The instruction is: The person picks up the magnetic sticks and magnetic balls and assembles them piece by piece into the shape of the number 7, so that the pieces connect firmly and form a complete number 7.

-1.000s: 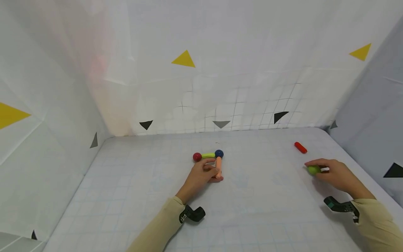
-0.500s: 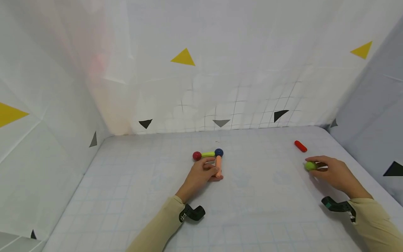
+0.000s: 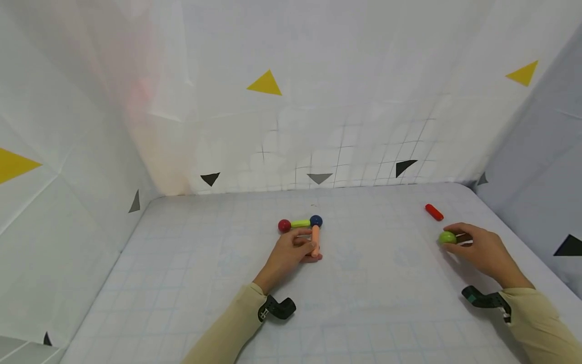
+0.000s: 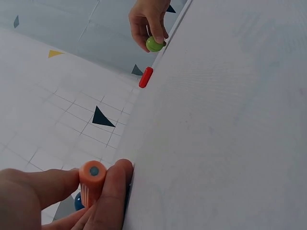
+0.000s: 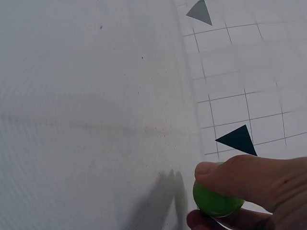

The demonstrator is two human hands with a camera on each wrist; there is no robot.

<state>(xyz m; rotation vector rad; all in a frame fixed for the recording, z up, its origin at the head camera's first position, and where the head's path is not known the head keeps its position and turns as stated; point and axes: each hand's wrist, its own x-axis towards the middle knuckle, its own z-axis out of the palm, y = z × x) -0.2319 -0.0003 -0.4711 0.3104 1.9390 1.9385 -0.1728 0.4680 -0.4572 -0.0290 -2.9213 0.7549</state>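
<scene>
My left hand (image 3: 287, 254) pinches an orange magnetic rod (image 3: 316, 239) between thumb and fingers. The rod's far end meets a dark blue ball (image 3: 316, 221), and from that ball a yellow-green rod (image 3: 300, 223) runs left to a dark red ball (image 3: 284, 225). In the left wrist view the orange rod (image 4: 92, 178) shows a grey metal disc in its near end. Over on the right, my right hand (image 3: 484, 253) holds a green ball (image 3: 447, 238) between thumb and fingers. Seen from the right wrist, the thumb covers part of the green ball (image 5: 216, 199).
A loose red rod (image 3: 434, 212) lies on the white table (image 3: 373, 283), just beyond the right hand. White sheets with yellow and dark triangles rise at the back and both sides. A black wrist camera (image 3: 278, 308) sits on the left sleeve, another (image 3: 485, 298) on the right.
My right hand has shifted slightly left and away from me with the green ball, which now shows more at the fingertips. The left hand and the joined pieces stay in place.
</scene>
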